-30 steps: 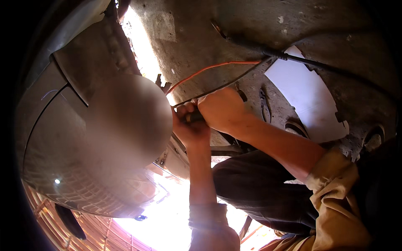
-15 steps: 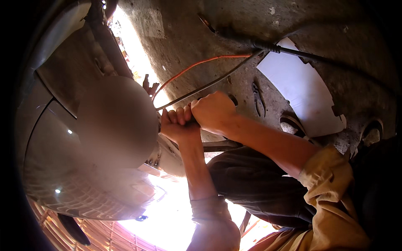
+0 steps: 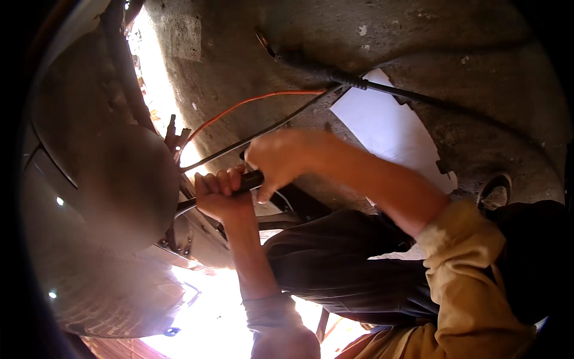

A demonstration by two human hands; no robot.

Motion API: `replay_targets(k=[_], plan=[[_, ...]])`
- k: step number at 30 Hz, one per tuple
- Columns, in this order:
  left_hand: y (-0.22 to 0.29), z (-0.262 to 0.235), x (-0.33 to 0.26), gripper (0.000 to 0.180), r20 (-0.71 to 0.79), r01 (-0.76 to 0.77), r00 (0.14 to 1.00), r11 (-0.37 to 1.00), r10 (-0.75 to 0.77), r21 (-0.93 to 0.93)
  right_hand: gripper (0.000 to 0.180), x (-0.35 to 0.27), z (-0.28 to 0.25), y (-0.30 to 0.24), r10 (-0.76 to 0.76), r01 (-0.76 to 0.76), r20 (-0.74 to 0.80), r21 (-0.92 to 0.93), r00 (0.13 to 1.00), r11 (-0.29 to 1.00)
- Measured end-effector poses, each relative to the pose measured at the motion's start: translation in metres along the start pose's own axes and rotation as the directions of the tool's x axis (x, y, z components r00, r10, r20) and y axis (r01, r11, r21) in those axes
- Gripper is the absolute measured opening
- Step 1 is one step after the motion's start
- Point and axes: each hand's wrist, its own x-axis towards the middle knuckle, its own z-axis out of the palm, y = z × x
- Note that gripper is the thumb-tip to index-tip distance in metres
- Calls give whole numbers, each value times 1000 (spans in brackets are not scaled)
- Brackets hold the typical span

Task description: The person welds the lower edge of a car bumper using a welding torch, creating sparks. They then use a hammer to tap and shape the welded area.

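My left hand (image 3: pixel 224 194) is closed around a dark, rod-like handle (image 3: pixel 253 179). Its narrow shaft (image 3: pixel 185 206) runs left toward a curved, shiny vehicle body panel (image 3: pixel 119 281), where its tip is hidden. My right hand (image 3: pixel 281 157) is just above and right of the handle's end, smeared by motion. Its thumb points down near that end, the other fingers are mostly hidden, and a small dark bit shows at its left edge. Whether it holds anything cannot be made out.
On the dark floor lie a thick black cable (image 3: pixel 442 103) with a dark grip (image 3: pixel 311 67), a thin orange cable (image 3: pixel 239 106) and a white cut sheet (image 3: pixel 388 122). A round blurred patch hides part of the panel. My bent leg (image 3: pixel 341 263) is below my right forearm.
My right hand has come away from my left fist, exposing the handle's end. The view has shifted, so the floor things and panel sit further left and slightly lower.
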Motion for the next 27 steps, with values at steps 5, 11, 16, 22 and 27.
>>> replay_targets(k=[5, 11, 16, 22, 27], plan=[[-4, -12, 10, 45, 70, 30, 997, 996, -24, -83, 33, 9, -34, 97, 344, -532, -471, -357, 812, 768], [-6, -12, 13, 46, 87, 78, 994, 990, -68, -119, 63, 20, 0, 140, 250, -534, -472, -739, 845, 411], [-7, -24, 16, 49, 97, 61, 994, 996, -54, -67, 70, 39, -7, 154, 364, -497, -368, -780, 856, 381], [-8, -17, 12, 49, 79, 37, 996, 999, -35, -25, 73, 32, -8, 162, 498, -569, -326, -665, 804, 484], [-10, -25, 15, 49, 79, 31, 996, 999, -27, -42, 39, 39, -31, 95, 620, -625, -214, 55, 755, 779]])
